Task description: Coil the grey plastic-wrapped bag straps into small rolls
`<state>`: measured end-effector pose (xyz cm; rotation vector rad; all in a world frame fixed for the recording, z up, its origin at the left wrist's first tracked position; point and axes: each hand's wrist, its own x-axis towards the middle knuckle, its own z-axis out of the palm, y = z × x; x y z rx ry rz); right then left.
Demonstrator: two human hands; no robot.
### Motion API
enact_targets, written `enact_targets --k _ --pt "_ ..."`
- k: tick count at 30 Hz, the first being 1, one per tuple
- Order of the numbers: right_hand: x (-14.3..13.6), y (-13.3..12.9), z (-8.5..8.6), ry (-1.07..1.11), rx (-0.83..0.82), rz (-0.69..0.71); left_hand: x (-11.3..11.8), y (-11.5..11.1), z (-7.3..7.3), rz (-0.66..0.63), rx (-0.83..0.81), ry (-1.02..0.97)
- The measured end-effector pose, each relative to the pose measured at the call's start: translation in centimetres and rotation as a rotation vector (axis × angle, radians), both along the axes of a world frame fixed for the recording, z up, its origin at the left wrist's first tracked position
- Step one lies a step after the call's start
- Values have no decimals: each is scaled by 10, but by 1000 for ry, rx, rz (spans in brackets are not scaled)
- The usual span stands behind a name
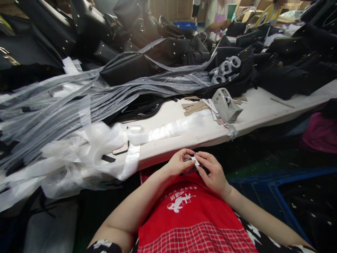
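Close together above the red apron, my two hands meet near the table's front edge. My left hand is closed, its thumb and fingers on a small white piece. From the other side, my right hand pinches the same white piece. Something dark and partly see-through shows below the piece, too small to make out. A grey tape dispenser stands on the white table ahead, beside brown strips.
Long plastic-wrapped strips and white plastic film cover the table's left. Black bags are piled behind, with rolled coils near them. A blue crate is at lower right. Another person is at the back.
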<state>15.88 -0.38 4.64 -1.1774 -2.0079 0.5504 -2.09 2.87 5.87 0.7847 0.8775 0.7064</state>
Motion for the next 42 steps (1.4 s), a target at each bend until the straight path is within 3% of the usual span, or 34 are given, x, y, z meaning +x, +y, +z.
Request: enact_targets --k 7,10,14,17,20,23,27,31,37,42 --pt "-5 -1 -6 -191 138 49 8 4 -14 136 -85 -97" --pt "14 20 0 -205 190 21 7 9 -16 190 -99 -124" --pt "80 99 12 -82 284 -339 3 12 -17 219 -99 -106" --pt "137 173 16 67 88 -602 4 9 -19 227 -99 -106" --pt "176 228 10 124 -65 -675 8 3 -23 241 -101 -100" --pt "190 257 -4 185 -213 -673 9 -3 -27 265 -98 -77" --pt "195 270 -21 328 -349 -638 8 -6 -34 297 -125 -67" --pt "198 269 -24 460 -350 -609 10 -6 -40 285 -118 -83" --pt "201 241 -23 498 -250 -683 15 -6 -44 231 -118 -115" --pt "201 222 -30 408 -312 -766 18 -6 -47 230 -135 -105"
